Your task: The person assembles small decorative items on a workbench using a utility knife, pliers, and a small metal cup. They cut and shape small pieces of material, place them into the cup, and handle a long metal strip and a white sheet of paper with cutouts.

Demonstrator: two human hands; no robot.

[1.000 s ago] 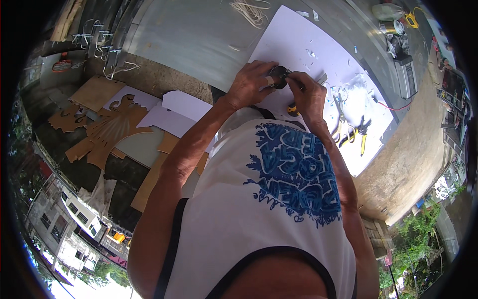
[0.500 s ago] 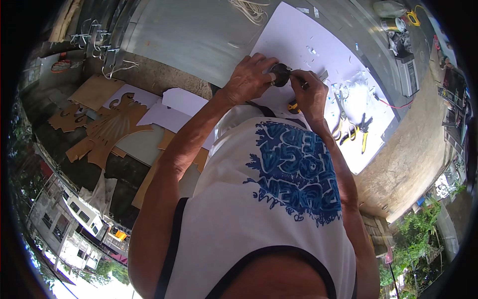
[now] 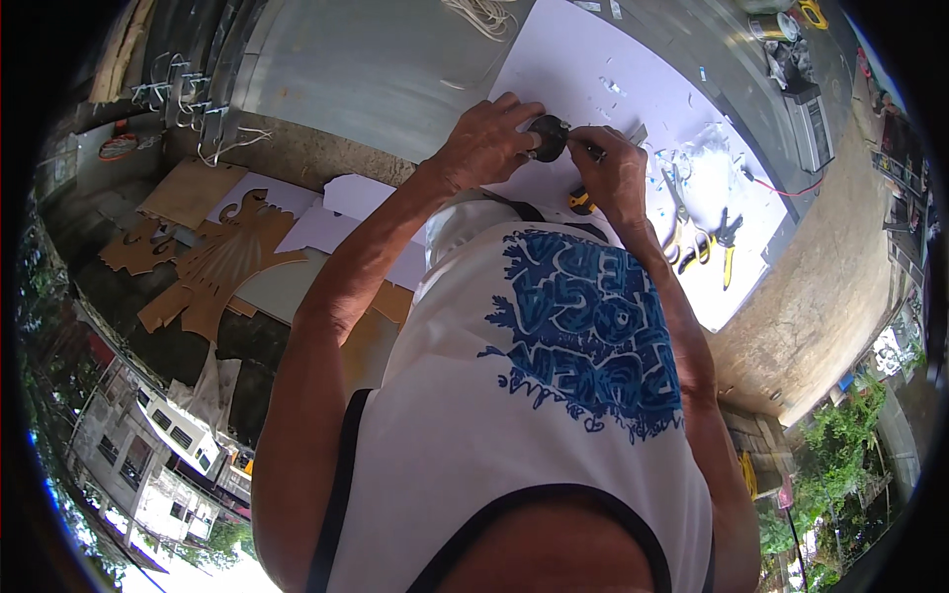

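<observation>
LH (image 3: 486, 144) grips blk rnd pc (image 3: 548, 139), RH (image 3: 615, 176) pinched beside.

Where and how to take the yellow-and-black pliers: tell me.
Probably best by the yellow handle, coming from the lower right: the pliers lie with that slim end toward the picture's bottom, dark head pointing away, and scissors crowd their left.

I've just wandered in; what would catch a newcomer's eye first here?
Probably the big blue print on the white tank top, filling the middle of the view. Just above it, the left hand holds a dark round object over a white sheet, with the right hand close beside it. Off to the left lies a brown panel cut in curls.
</observation>
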